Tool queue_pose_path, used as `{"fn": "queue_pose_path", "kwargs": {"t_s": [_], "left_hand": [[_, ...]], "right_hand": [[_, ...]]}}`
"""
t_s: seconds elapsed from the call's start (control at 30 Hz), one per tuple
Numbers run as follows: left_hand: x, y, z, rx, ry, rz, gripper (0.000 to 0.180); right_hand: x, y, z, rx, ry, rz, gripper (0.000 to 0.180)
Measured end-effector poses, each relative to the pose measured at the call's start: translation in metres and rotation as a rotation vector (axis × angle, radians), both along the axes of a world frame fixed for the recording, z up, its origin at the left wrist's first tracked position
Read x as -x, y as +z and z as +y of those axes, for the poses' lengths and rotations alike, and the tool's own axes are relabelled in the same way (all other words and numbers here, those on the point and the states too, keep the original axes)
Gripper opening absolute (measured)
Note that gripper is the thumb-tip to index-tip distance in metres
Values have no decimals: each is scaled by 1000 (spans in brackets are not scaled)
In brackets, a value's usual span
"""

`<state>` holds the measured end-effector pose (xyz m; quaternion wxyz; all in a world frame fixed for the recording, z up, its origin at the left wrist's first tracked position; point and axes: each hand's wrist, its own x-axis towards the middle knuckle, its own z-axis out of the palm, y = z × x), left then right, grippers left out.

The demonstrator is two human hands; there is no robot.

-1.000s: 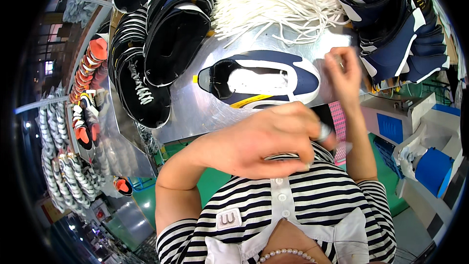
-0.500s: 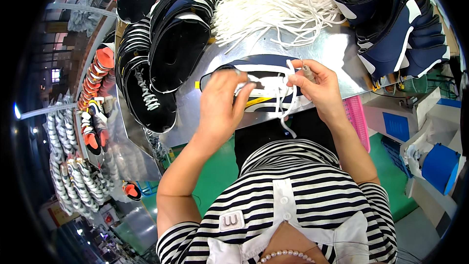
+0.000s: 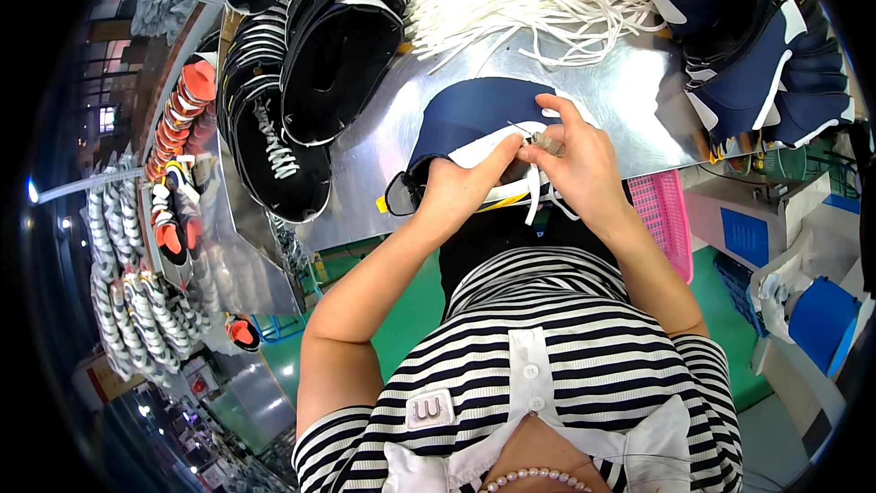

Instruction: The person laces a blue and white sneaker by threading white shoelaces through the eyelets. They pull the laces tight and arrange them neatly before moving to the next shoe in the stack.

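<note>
A navy and white shoe upper (image 3: 479, 114) lies tilted on its side at the near edge of the metal table. My left hand (image 3: 464, 184) grips it, fingers tucked into its opening and thumb pressed by the white lacing edge. Between thumb and fingers of my right hand (image 3: 579, 160) is a small tool with a pale, stubby handle (image 3: 547, 142) and a thin metal tip. Its tip meets the lacing edge near my left thumb; the exact contact is hidden. White shoelace (image 3: 533, 196) ends hang below the upper, beneath my hands.
A heap of white shoelaces (image 3: 538, 0) covers the back of the metal table (image 3: 630, 114). Stacked dark shoe uppers (image 3: 342, 73) stand at left, and navy ones (image 3: 744, 82) at right. A pink basket (image 3: 664, 219) sits below the table's right edge.
The upper has been tipped so its navy side faces up. My left hand has moved right and gripped it; my right hand has brought the tool down to the lacing edge.
</note>
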<state>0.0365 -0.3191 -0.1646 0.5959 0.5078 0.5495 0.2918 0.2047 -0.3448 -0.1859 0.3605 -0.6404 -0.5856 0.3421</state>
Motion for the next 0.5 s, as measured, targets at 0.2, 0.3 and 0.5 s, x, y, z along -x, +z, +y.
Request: {"fn": "queue_pose_path", "kwargs": {"t_s": [0.2, 0.3, 0.5], "left_hand": [[1, 3, -4, -109, -14, -26, 20], [4, 0, -4, -165, -29, 32, 19], [3, 2, -6, -66, -38, 44, 20]], "right_hand": [[-13, 15, -17, -34, 88, 314, 28], [-19, 14, -18, -110, 93, 243, 15], [-24, 12, -7, -95, 173, 133, 11]]}}
